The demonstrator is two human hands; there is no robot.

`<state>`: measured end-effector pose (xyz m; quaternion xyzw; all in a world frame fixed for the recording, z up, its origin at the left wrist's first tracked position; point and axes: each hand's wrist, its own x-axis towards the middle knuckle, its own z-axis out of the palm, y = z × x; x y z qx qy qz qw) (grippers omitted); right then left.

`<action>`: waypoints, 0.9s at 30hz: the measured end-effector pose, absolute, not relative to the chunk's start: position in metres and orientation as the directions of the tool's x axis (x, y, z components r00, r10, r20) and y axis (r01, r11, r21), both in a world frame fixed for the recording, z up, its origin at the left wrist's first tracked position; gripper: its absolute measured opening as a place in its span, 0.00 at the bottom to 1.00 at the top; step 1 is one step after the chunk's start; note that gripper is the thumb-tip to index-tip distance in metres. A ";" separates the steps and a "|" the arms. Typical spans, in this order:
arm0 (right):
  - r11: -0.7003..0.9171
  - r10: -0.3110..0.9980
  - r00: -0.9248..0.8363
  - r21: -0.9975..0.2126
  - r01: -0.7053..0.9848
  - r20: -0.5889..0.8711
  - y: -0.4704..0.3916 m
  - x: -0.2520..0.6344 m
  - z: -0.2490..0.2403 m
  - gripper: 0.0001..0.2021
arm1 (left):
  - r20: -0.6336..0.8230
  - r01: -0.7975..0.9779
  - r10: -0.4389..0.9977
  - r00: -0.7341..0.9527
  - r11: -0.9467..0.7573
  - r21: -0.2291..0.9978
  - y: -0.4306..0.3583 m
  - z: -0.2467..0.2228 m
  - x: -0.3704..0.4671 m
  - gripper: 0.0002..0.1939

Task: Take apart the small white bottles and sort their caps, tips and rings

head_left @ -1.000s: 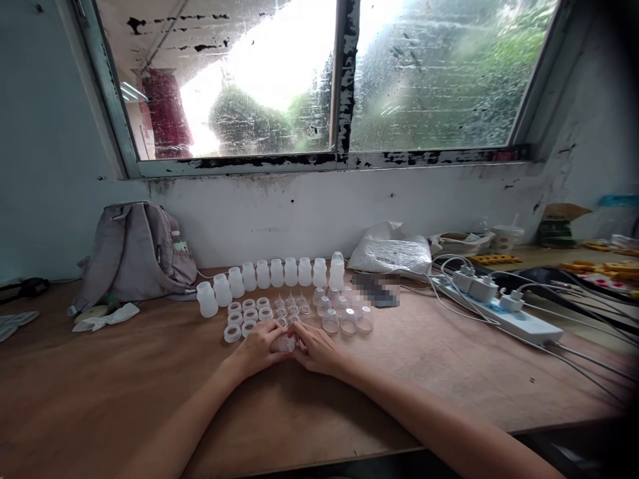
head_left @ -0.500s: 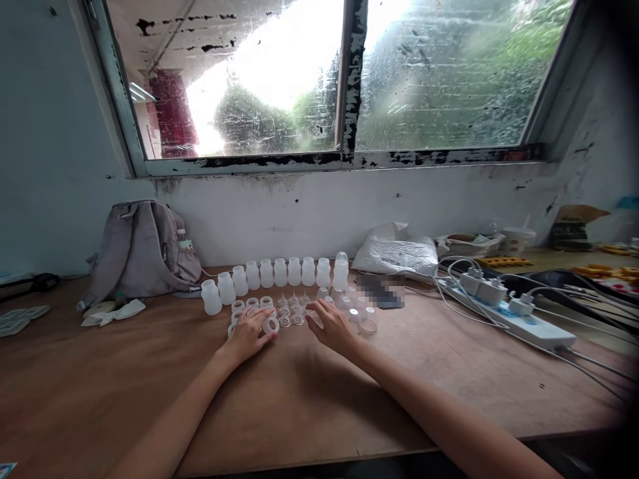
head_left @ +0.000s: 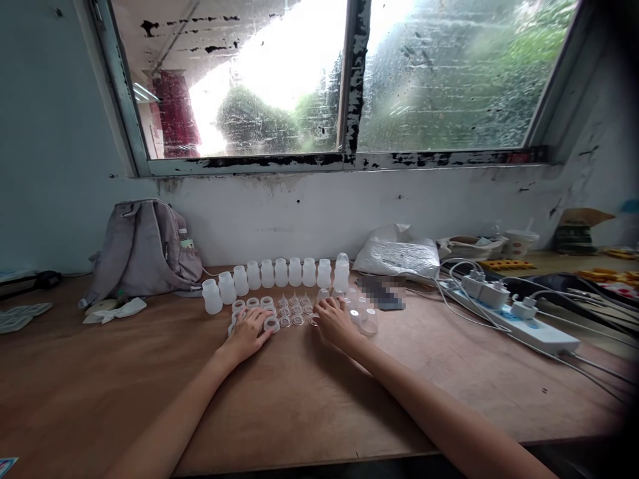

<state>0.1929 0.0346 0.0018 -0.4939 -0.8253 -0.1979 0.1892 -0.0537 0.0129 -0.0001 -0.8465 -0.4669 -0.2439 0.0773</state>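
My left hand [head_left: 247, 332] lies with fingers spread over a group of white screw rings [head_left: 266, 303]; the thumb is beside a ring [head_left: 271, 324] that lies flat at the group's near right corner. To the right stand clear bottle nipples [head_left: 295, 310] in short rows. My right hand [head_left: 335, 322] is bent over the right edge of the nipples and the left part of the clear domed caps [head_left: 369, 320], fingers a little apart. What lies under its palm is hidden. Behind runs a curved row of frosted baby bottles [head_left: 281, 273], with one capped bottle [head_left: 342, 271] at its right end.
A grey backpack [head_left: 144, 249] leans on the wall at left, tissue [head_left: 114, 311] before it. A silver bag [head_left: 399, 253] and a blurred-out dark flat object [head_left: 392, 296] are at right. A white power strip [head_left: 529, 326] with plugs and trailing cables lies further right.
My right hand has moved right, from the nipples to the clear caps. The ring by my left thumb was tilted up and now lies flat. My left hand has barely moved.
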 end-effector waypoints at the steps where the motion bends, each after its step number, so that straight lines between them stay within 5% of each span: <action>1: 0.449 0.738 -0.454 0.139 0.882 0.498 0.036 0.193 0.001 0.07 | 0.485 0.824 0.749 0.451 -0.558 0.097 0.012 0.000 -0.053 0.16; 16: 0.522 0.737 -0.481 0.051 0.851 0.474 0.038 0.190 0.005 0.10 | 0.503 0.834 0.741 0.445 -0.547 0.068 0.015 -0.002 -0.054 0.10; 27: 0.422 0.648 -0.276 -0.032 0.906 0.710 0.059 0.207 0.035 0.13 | 0.529 0.835 0.742 0.413 -0.540 0.105 0.012 0.002 -0.053 0.10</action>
